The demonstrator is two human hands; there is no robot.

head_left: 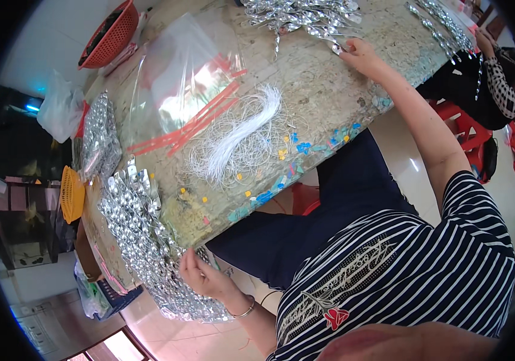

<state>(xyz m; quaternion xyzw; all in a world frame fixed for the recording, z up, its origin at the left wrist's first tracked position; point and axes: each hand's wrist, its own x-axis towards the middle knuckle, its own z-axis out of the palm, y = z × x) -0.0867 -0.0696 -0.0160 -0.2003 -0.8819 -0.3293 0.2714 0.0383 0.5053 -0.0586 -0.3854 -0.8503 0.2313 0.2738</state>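
Note:
My right hand (362, 59) reaches across the table (329, 90) to the far side, its fingers closed on the end of a shiny silver twisted strip (337, 48). That strip belongs to a spread bunch of silver twisted strips (296, 13) at the far edge of view. My left hand (200, 274), a bangle on its wrist, is beside a large pile of silver twisted strips (134, 210) hanging over the table's left edge. Its fingers are drawn together in a pinch; what they hold, if anything, is too small to make out.
A bundle of white strings (245, 135) lies mid-table beside clear plastic bags (194, 78) with red edges. Small coloured bits (263, 197) line the near edge. A red basket (110, 36) and a yellow basket (72, 194) stand left. Another person's sleeve (502, 87) shows far right.

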